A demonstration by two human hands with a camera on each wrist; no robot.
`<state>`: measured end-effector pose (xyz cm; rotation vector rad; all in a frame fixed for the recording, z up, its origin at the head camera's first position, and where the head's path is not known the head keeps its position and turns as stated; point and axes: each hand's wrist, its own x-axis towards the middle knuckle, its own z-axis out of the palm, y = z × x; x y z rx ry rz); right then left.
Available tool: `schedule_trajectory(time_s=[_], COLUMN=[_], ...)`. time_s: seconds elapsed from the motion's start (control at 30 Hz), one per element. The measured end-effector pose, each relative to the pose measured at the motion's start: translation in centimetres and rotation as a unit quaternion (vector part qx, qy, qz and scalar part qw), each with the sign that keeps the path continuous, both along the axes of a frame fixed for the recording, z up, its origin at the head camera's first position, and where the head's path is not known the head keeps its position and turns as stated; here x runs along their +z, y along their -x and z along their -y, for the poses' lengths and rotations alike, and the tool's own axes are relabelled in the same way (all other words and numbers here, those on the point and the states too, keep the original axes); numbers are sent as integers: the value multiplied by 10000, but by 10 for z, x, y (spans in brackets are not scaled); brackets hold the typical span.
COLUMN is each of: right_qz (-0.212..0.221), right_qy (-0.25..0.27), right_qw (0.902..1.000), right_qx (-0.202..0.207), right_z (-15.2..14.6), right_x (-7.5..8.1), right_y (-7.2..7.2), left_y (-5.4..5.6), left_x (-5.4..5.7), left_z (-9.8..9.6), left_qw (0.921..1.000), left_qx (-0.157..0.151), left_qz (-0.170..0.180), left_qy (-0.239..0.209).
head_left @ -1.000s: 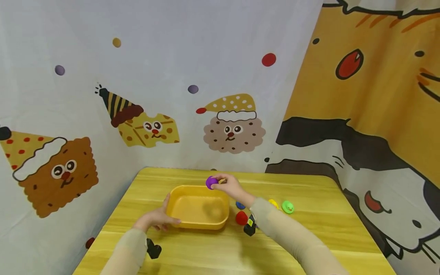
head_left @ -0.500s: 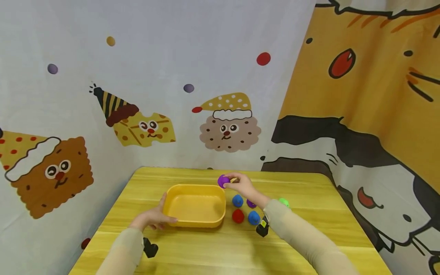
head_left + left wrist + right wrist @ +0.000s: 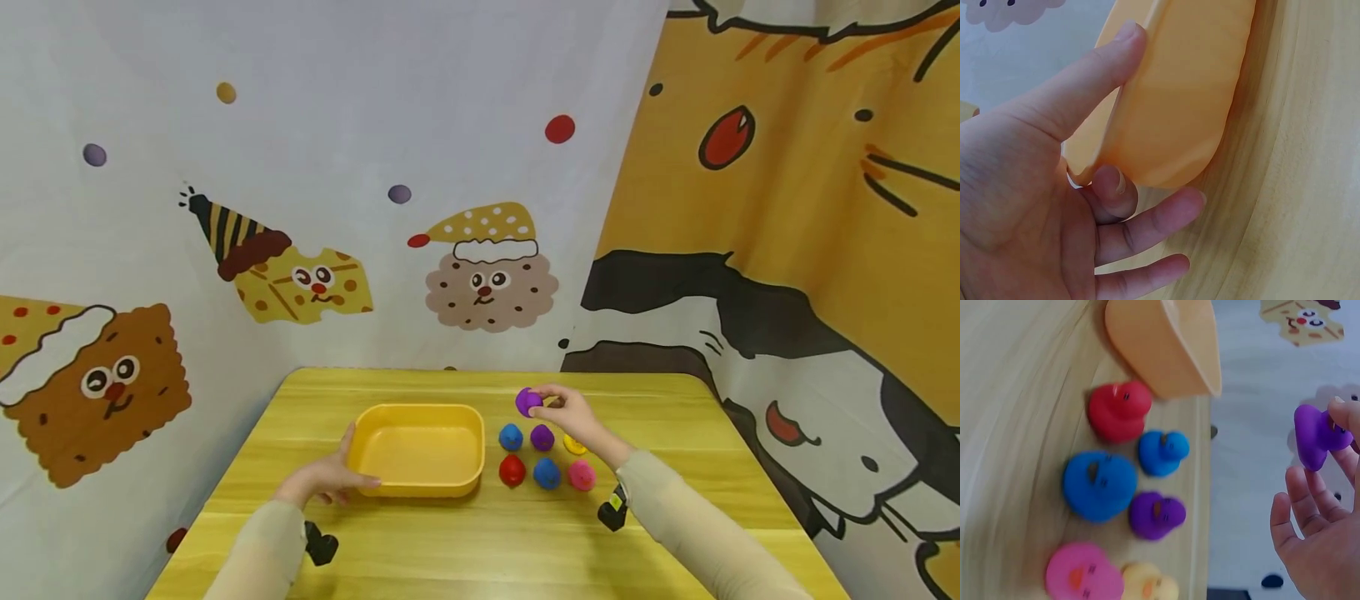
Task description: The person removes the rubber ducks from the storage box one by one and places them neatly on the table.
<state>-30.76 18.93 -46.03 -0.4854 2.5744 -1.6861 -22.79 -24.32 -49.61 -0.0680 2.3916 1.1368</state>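
My left hand (image 3: 326,478) grips the near-left corner of a yellow plastic tub (image 3: 418,490), its thumb (image 3: 1119,53) lying along the front rim. Several other fingers of that hand stick out loosely below the corner. My right hand (image 3: 573,417) pinches a purple rubber duck (image 3: 1313,437) between thumb and fingertips, raised over the far part of the table. Below it two rows of ducks sit on the wood: a red duck (image 3: 512,471), a blue duck (image 3: 547,473), a pink duck (image 3: 582,475), a smaller blue duck (image 3: 511,437), another purple duck (image 3: 542,437) and a yellow duck (image 3: 575,444) partly hidden by my hand.
The wooden table (image 3: 450,550) meets a pale cartoon-printed curtain (image 3: 322,167) at its back edge. An orange printed curtain (image 3: 787,208) hangs at the right. Each wrist wears a small black camera mount, such as the right mount (image 3: 612,512).
My right hand has carried the purple duck rightward, from over the tub's far-right corner to above the duck rows. More ducks show now. My left hand keeps its hold; the head view has turned slightly right.
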Motion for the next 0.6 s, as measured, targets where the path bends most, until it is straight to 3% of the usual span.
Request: schedule_trajectory(time_s=[0.37,0.6], right_qz=[-97,342], right_qy=[-303,-450], right_qw=[9987,9958], right_qx=[-386,-714], right_z=[-60,-95], right_x=[-11,-31], right_y=[-12,-26], left_y=[1,0], left_x=[-4,-4], left_z=[2,2], left_qw=[10000,10000], left_qx=[66,62], left_qz=[-11,28], left_qy=[34,33])
